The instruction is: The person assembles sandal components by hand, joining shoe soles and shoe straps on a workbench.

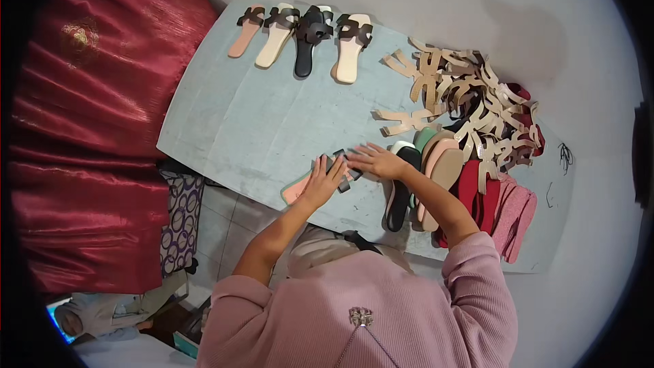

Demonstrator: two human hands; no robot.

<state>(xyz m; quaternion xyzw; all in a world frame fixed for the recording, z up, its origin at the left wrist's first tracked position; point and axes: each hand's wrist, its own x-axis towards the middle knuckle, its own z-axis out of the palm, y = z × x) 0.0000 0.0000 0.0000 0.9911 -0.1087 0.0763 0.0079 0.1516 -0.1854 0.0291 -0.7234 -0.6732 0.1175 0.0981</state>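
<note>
A pink sandal sole (295, 192) with a green edge lies at a slant near the table's front edge. Across its far end sits a dark H-shaped strap (344, 187), partly covered by my fingers. My left hand (323, 183) rests flat on the sole and strap, its fingers stretched out. From the right, my right hand (375, 162) reaches over the strap's other side with fingers extended and slightly blurred. What lies under both hands' fingertips is hidden.
Sandals with straps, one a pale sandal (348, 61), line the table's (252, 116) far edge. Tan and cream straps (470, 89) are heaped at right. Beside my right forearm lie black (397, 208), beige (443, 170), red (485, 198) and pink soles (512, 215). A red curtain (95, 130) hangs at left.
</note>
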